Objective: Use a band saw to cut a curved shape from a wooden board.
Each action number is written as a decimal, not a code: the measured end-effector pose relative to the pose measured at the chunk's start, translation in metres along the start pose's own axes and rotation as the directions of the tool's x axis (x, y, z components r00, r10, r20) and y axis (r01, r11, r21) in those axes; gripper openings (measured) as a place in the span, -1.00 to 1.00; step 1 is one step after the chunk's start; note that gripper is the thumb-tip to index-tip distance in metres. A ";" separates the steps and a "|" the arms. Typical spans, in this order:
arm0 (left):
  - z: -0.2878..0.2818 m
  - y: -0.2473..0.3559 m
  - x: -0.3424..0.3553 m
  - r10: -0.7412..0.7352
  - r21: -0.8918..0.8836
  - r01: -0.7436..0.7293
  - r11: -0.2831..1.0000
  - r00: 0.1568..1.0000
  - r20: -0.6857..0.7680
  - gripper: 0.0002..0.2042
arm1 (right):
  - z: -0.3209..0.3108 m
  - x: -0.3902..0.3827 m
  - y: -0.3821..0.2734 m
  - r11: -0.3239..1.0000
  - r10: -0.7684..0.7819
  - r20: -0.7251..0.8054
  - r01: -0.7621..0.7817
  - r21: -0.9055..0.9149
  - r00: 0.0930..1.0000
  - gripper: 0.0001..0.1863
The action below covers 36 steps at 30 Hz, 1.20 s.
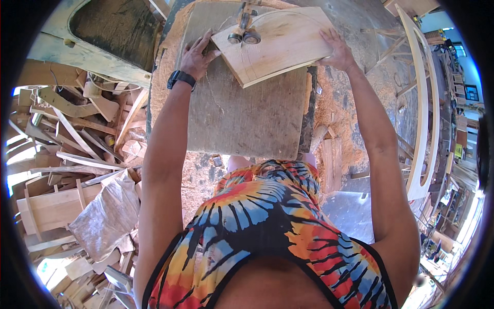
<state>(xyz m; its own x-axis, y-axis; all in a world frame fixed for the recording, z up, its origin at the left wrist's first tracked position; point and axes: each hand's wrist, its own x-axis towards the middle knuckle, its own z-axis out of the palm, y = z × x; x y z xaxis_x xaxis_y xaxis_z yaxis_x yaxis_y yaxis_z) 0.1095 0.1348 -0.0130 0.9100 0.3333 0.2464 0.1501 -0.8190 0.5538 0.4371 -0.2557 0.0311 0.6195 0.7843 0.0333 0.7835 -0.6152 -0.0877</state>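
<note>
Board (pixel 288 49): it lay tilted across the grey worktable (pixel 247 118), far from my body.
Left hand (pixel 194 63): I had it loosely spread, fingertips and thumb against the board's left edge.
Right hand (pixel 338 51): I was gripping the board's right edge.
Rollers (pixel 243 37): the metal pair stood over the board's left part, hiding some of it, nearer my left hand.
Left side: wood scraps (pixel 51 206) crowded about a crumpled sheet (pixel 105 221).
Right side: sawdust (pixel 355 139) covered patches; a long curved frame (pixel 416 186) stood beyond my forearm.
</note>
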 end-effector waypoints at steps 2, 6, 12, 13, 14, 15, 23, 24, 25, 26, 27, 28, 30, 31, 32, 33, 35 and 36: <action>0.001 0.002 0.003 -0.004 -0.014 0.004 1.000 1.000 0.019 -0.24 | 0.004 -0.001 0.010 0.996 -0.073 -0.067 0.076 0.044 0.995 0.35; 0.004 0.002 0.004 -0.005 0.010 0.005 1.000 1.000 0.005 -0.23 | 0.009 -0.001 0.015 0.986 -0.146 -0.126 0.155 0.067 0.981 0.35; 0.005 0.000 0.001 -0.013 0.021 0.014 1.000 1.000 -0.009 -0.23 | 0.007 -0.003 0.009 1.000 -0.016 -0.040 0.016 0.022 0.999 0.33; 0.005 0.002 0.002 -0.021 0.016 0.021 1.000 1.000 -0.008 -0.23 | 0.008 -0.005 0.010 1.000 -0.008 -0.041 0.009 0.019 0.999 0.33; 0.005 0.004 0.004 -0.027 0.011 0.027 1.000 1.000 -0.007 -0.23 | 0.007 -0.006 0.012 1.000 -0.001 -0.043 0.001 0.015 0.999 0.33; 0.005 0.004 0.004 -0.027 0.011 0.027 1.000 1.000 -0.007 -0.23 | 0.006 -0.006 0.011 1.000 0.000 -0.044 0.001 0.014 0.999 0.33; 0.007 0.000 0.003 -0.004 0.028 0.005 1.000 0.999 -0.037 -0.22 | -0.013 -0.013 -0.015 0.995 0.053 0.014 -0.052 -0.084 0.998 0.28; 0.006 0.001 0.003 -0.003 0.028 0.004 1.000 0.999 -0.037 -0.22 | -0.015 -0.013 -0.017 0.995 0.054 0.014 -0.052 -0.084 0.998 0.28; 0.005 0.001 0.002 -0.010 0.014 0.010 1.000 0.999 -0.032 -0.22 | -0.016 -0.013 -0.020 0.994 0.070 0.029 -0.067 -0.089 0.997 0.28; 0.005 0.002 0.001 -0.017 0.000 0.017 1.000 1.000 -0.027 -0.22 | -0.017 -0.013 -0.023 0.992 0.084 0.045 -0.080 -0.095 0.995 0.28; 0.005 0.003 0.003 -0.013 -0.001 0.013 1.000 1.000 -0.027 -0.22 | -0.016 -0.014 -0.019 0.992 0.088 0.043 -0.083 -0.096 0.995 0.28; 0.006 0.005 0.004 -0.016 -0.004 0.016 1.000 0.999 -0.029 -0.22 | -0.015 -0.014 -0.016 0.993 0.076 0.029 -0.073 -0.088 0.997 0.28; 0.006 0.006 0.006 -0.018 -0.008 0.018 1.000 0.999 -0.032 -0.22 | -0.013 -0.014 -0.011 0.995 0.066 0.015 -0.064 -0.080 0.998 0.28; 0.006 0.007 0.007 -0.009 -0.015 0.008 1.000 1.000 -0.030 -0.23 | -0.011 -0.015 -0.009 0.996 0.058 0.005 -0.057 -0.074 0.998 0.28; 0.007 0.007 0.009 0.001 -0.022 -0.002 1.000 1.000 -0.027 -0.23 | -0.011 -0.016 -0.006 0.996 0.050 -0.004 -0.051 -0.069 0.999 0.27; 0.006 0.005 0.006 -0.004 -0.019 0.004 1.000 1.000 -0.028 -0.23 | -0.012 -0.015 -0.013 0.997 0.045 -0.002 -0.045 -0.066 0.999 0.27; 0.003 0.000 0.002 -0.010 0.015 0.010 1.000 1.000 -0.013 -0.25 | -0.016 -0.013 -0.026 0.994 0.088 0.049 -0.084 -0.072 0.995 0.28; 0.004 0.000 0.004 -0.006 0.013 0.006 1.000 1.000 -0.014 -0.25 | -0.015 -0.013 -0.022 0.993 0.091 0.047 -0.088 -0.074 0.995 0.28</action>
<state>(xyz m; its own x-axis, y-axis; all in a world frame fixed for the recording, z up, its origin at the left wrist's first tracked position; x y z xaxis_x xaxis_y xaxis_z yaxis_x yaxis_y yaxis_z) 0.1142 0.1345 -0.0151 0.9038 0.3447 0.2537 0.1607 -0.8227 0.5452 0.4121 -0.2538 0.0475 0.6855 0.7277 -0.0217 0.7275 -0.6859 -0.0168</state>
